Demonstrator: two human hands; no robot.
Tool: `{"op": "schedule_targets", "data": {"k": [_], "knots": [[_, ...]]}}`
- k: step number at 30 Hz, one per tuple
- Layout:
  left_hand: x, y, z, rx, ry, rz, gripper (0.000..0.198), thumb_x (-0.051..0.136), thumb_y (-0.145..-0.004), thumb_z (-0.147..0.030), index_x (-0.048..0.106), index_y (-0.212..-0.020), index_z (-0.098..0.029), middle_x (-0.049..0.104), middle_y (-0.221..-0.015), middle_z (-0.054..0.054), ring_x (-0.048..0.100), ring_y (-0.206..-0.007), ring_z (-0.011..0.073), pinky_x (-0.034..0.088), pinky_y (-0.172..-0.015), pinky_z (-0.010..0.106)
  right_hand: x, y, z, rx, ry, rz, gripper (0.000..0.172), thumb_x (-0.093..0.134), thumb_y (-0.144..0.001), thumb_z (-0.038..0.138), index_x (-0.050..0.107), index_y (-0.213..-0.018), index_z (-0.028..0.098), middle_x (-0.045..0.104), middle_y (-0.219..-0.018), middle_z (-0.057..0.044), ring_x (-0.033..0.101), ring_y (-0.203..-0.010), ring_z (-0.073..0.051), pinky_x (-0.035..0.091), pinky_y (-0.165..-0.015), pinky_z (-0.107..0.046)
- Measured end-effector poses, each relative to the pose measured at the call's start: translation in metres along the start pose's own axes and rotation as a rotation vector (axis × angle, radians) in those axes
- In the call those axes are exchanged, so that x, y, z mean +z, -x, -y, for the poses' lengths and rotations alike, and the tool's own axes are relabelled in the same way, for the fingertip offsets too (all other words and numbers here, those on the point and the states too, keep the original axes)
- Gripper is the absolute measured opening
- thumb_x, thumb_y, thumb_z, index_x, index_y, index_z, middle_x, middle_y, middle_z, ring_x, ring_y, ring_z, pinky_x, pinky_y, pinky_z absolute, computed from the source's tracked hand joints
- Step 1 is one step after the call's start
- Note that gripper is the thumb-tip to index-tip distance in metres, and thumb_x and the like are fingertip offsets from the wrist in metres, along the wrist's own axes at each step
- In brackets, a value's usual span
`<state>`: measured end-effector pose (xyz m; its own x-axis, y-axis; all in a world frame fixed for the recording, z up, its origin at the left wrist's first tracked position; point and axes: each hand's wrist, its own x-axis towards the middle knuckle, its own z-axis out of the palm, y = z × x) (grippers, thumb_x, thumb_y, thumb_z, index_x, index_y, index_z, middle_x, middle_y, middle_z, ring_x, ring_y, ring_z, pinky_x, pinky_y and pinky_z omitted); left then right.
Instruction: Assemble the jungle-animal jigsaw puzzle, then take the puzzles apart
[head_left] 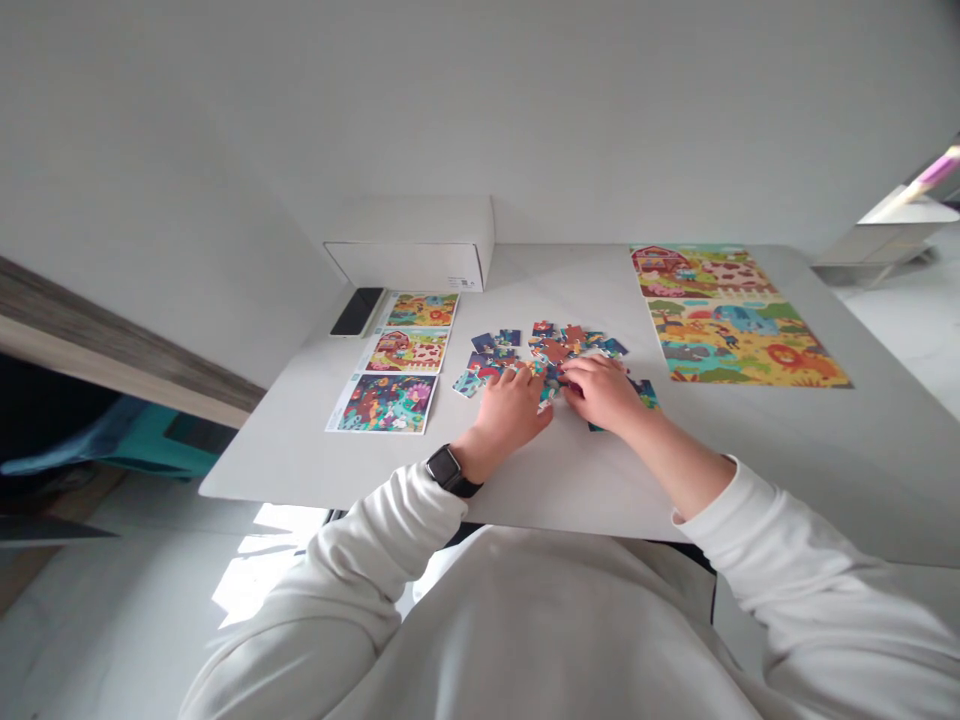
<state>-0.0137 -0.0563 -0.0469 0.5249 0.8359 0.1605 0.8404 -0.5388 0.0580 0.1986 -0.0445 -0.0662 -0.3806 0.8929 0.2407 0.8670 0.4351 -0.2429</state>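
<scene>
1. Head view, centre of the frame: the left hand (510,410) and right hand (604,392) lie palm down, side by side, at the near edge of a spread of loose pieces (551,348) on the table (825,450).
2. Both hands have their fingers bent down onto the pieces, fingertips close together. I cannot tell whether either hand pinches a piece or only presses on it, because the backs of the hands hide the tips.
3. By the look of it, the work in hand is handling pieces where the two hands meet. The spread is unjoined and partly overlapping.
4. Lifting one piece here would call for a fine fingertip pinch at its edge, with the other hand steadying its neighbours so they do not shift.
5. Right of centre, a finished puzzle (731,315) lies flat, well apart from the hands.
6. Left of centre, three cards (407,350) lie in a row, with a phone (358,311) just beyond them and a box (412,250) against the wall.
7. Bare tabletop lies between the pieces and the near edge, and more between the pieces and the puzzle. The left edge runs near the cards.
8. A watch (448,468) sits on the left wrist.
</scene>
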Motion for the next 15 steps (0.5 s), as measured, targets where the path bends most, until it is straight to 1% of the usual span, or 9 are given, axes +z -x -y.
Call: {"op": "schedule_targets", "data": {"k": [2,4,8,10,13,15], "knots": [[-0.001,0.001,0.003,0.002,0.003,0.018,0.029,0.063,-0.099,-0.035,0.072,-0.122,-0.019,0.073,-0.126,0.016,0.067,-0.117,0.0359,0.054,-0.093,0.047,0.0,0.0,0.0,-0.011,-0.008,-0.001,0.022,0.065,-0.1,0.026,0.082,-0.113,0.021,0.078,-0.134,-0.009,0.065,-0.123,-0.032,0.046,-0.11,-0.047],[-0.003,0.001,0.006,0.006,0.016,0.029,0.028,0.062,-0.098,-0.031,0.072,-0.122,-0.019,0.075,-0.119,0.015,0.069,-0.115,0.0348,0.055,-0.092,0.046,0.0,0.0,0.0,-0.018,-0.012,0.001,0.022,0.067,-0.099,0.027,0.082,-0.113,0.02,0.078,-0.133,-0.009,0.065,-0.124,-0.032,0.046,-0.111,-0.047],[-0.003,0.0,0.01,0.009,0.042,0.009,0.041,0.06,-0.098,-0.028,0.067,-0.137,-0.021,0.076,-0.12,0.013,0.069,-0.116,0.0332,0.054,-0.095,0.046,0.0,-0.001,0.001,-0.029,-0.02,0.012,0.026,0.074,-0.096,0.035,0.08,-0.116,0.019,0.075,-0.137,-0.012,0.063,-0.128,-0.034,0.045,-0.113,-0.049],[-0.002,-0.001,0.012,0.004,0.04,-0.002,0.046,0.058,-0.097,-0.024,0.064,-0.142,-0.022,0.076,-0.12,0.013,0.07,-0.114,0.0318,0.054,-0.095,0.045,0.0,0.0,0.001,-0.033,-0.025,0.016,0.028,0.075,-0.095,0.036,0.079,-0.117,0.019,0.074,-0.14,-0.013,0.063,-0.13,-0.035,0.045,-0.115,-0.049],[-0.003,0.001,0.016,-0.018,0.002,-0.008,0.045,0.056,-0.095,-0.018,0.065,-0.14,-0.021,0.076,-0.119,0.014,0.07,-0.111,0.0327,0.054,-0.092,0.045,-0.001,0.001,0.001,-0.005,-0.018,0.018,0.026,0.074,-0.094,0.029,0.078,-0.118,0.019,0.074,-0.139,-0.013,0.064,-0.128,-0.034,0.045,-0.114,-0.049],[-0.004,0.001,0.019,-0.038,-0.026,-0.005,0.043,0.056,-0.094,-0.015,0.066,-0.136,-0.018,0.075,-0.12,0.016,0.069,-0.112,0.0354,0.054,-0.091,0.048,-0.004,0.003,-0.001,0.033,-0.001,0.014,0.031,0.073,-0.091,0.023,0.076,-0.122,0.02,0.073,-0.139,-0.014,0.064,-0.128,-0.035,0.046,-0.113,-0.049]]}}
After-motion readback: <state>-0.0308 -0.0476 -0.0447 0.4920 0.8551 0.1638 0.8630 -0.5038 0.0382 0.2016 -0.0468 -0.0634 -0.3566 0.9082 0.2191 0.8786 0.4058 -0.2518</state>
